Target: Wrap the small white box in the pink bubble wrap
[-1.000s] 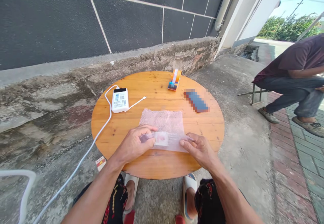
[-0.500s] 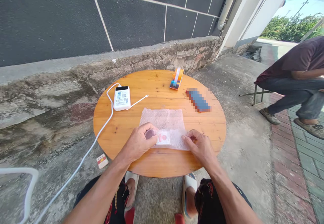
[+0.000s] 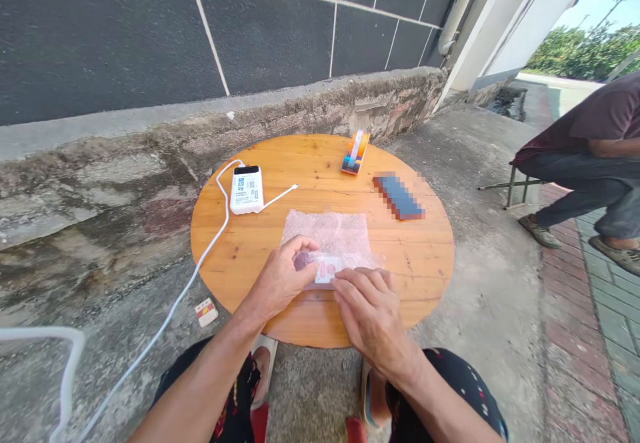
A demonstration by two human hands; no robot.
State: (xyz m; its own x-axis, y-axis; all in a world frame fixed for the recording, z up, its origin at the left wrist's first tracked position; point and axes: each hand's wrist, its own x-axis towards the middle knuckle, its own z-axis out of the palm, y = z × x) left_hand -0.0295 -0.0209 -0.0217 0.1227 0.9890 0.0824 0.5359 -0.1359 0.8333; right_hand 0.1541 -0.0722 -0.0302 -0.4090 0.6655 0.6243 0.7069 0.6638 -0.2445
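Note:
A sheet of pinkish clear bubble wrap (image 3: 345, 231) lies on the round wooden table (image 3: 240, 256), its near edge folded over a small white packet with red print (image 3: 326, 269). My left hand (image 3: 285, 273) grips the left end of that fold between thumb and fingers. A dark round part shows under the plastic beside those fingers; what it is I cannot make out. Across the right part of the fold rests my right hand (image 3: 369, 303), its fingers stretched out and lying on the wrap, with the fingertips beside the packet.
A white power bank (image 3: 247, 193) with a cable stands at the table's left. Further back are an orange tape dispenser (image 3: 356, 153) and a blurred dark phone-like slab (image 3: 400, 196). A small box (image 3: 206, 312) lies on the ground. Another person (image 3: 595, 136) sits at right.
My right hand has moved left from the wrap's right edge and now lies over the fold near the packet. My left hand keeps its grip. The view has shifted slightly.

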